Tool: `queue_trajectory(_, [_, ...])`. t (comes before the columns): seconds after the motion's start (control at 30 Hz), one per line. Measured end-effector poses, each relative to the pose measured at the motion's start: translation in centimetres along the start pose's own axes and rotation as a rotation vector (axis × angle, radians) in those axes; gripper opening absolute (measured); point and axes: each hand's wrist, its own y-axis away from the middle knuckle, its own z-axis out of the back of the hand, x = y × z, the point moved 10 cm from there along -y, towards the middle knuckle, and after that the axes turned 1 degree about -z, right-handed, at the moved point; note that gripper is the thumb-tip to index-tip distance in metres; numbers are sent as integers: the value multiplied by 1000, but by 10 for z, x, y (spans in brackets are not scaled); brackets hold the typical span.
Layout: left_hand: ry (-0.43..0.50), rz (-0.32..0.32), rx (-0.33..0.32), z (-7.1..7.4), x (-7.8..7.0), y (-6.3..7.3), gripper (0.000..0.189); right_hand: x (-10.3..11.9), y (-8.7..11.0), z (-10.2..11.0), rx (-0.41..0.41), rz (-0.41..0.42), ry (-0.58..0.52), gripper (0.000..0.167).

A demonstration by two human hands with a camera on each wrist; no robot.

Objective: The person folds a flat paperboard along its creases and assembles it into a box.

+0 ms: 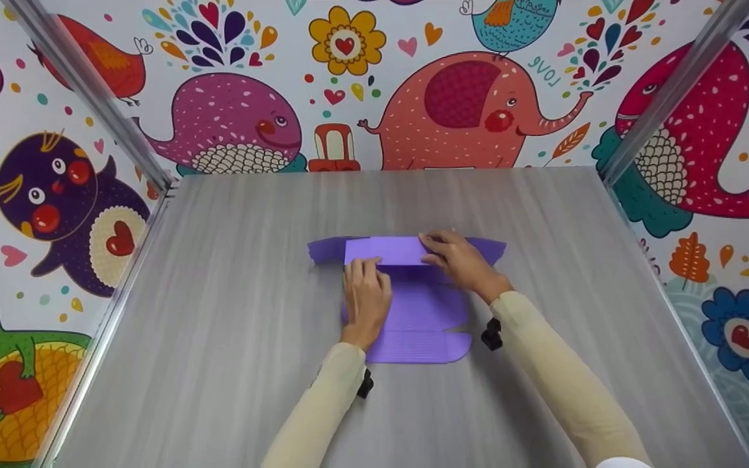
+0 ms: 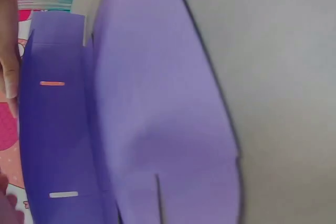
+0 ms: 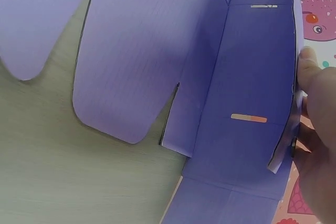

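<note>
Grey table (image 1: 218,292): carries the purple cardboard (image 1: 413,305) near its middle, between left and right edges, well apart from the back corners.
Left wing (image 1: 328,250): juts from the raised strip toward the table's left edge.
Left hand (image 1: 367,292): over the cardboard's left side, bent fingertips at the strip's near edge; whether they grip cannot be told.
Raised strip (image 1: 394,250): long axis left to right, roughly parallel to the table's back edge, spanning both hands; the slotted wall (image 3: 252,77) stands below it.
Flat part: reaches from the wall toward the table's front edge, its rounded flap (image 1: 413,348) nearest the person.
Right hand (image 1: 464,260): pinches the strip's right end between thumb and fingers; nearer the back edge than the left hand.
Right wing (image 1: 490,248): juts toward the table's right edge, partly behind the right hand.
</note>
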Motion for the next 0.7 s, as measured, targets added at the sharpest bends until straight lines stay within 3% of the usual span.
queue_trajectory(0.2, [70, 172, 132, -13, 17, 1, 47, -1, 1, -1, 11, -12, -38, 50])
queue_trajectory(0.4, [130, 237, 220, -27, 25, 9, 52, -3, 0, -1, 28, -23, -19, 51])
queue_trajectory(0.57, [273, 333, 310, -36, 32, 14, 59, -2, 1, -5, 54, -45, -1, 52])
queue_trajectory(0.7, [361, 391, 346, -41, 37, 16, 64, -2, 0, -7, 58, -56, 2, 52])
